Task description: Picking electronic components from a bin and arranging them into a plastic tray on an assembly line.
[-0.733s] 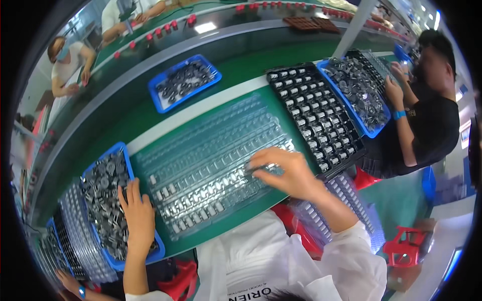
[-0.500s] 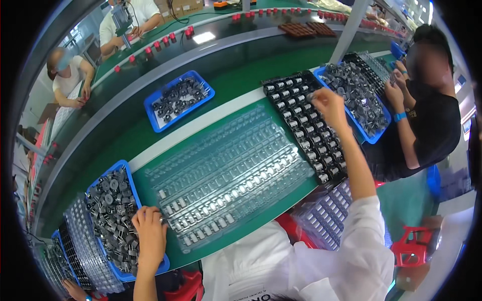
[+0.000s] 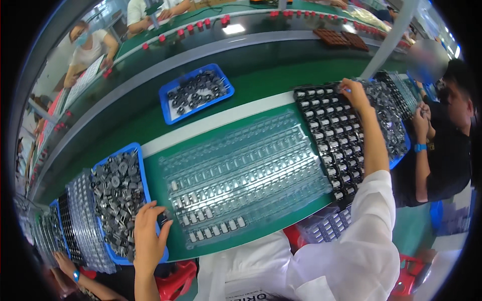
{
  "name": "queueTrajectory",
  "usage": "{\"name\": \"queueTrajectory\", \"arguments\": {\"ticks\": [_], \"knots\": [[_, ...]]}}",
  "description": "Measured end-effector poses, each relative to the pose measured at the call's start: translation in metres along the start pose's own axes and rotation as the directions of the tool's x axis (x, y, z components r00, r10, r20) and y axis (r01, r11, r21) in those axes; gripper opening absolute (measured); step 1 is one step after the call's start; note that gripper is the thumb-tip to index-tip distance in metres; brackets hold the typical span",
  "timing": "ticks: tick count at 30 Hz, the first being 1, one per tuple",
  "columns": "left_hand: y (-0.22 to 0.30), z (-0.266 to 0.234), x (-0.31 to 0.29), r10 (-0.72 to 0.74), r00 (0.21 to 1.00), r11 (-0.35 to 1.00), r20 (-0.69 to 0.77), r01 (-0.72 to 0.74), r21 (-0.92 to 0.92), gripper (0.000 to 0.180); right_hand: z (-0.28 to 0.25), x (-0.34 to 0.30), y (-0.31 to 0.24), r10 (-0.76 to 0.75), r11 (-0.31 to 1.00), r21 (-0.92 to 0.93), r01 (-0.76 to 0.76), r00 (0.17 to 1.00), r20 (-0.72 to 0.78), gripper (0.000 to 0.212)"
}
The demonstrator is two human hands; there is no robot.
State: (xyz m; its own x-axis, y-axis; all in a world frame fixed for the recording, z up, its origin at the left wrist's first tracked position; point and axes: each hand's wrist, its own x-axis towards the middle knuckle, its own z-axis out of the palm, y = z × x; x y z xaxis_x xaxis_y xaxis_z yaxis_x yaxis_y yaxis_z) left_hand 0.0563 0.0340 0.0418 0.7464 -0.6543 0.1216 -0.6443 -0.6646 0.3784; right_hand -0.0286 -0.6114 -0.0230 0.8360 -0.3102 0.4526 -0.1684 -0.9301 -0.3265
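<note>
At lower left the left hand pinches a part; the right hand, grip unclear, best works lightly over the upper-right tray.

You've got a small dark part pinched near left, a clear ridged tray lying flat, silvery parts at its left, black tray just right.

A red stool stands on green floor; a grey post slants farther back.
</note>
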Motion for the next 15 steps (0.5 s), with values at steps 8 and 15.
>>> {"name": "queueTrajectory", "arguments": {"ticks": [8, 15], "knots": [[-0.003, 0.013, -0.004, 0.085, 0.996, 0.993, -0.040, -0.089, -0.083, 0.033, 0.007, -0.010, 0.027, -0.057, 0.964, -0.253, 0.081, 0.993, 0.099, 0.006], [0.008, 0.036, -0.015, -0.042, 0.991, 0.875, -0.124, -0.024, -0.484, 0.037, 0.016, 0.014, -0.085, -0.158, 0.904, -0.396, 0.164, 0.986, 0.048, 0.023]]}}
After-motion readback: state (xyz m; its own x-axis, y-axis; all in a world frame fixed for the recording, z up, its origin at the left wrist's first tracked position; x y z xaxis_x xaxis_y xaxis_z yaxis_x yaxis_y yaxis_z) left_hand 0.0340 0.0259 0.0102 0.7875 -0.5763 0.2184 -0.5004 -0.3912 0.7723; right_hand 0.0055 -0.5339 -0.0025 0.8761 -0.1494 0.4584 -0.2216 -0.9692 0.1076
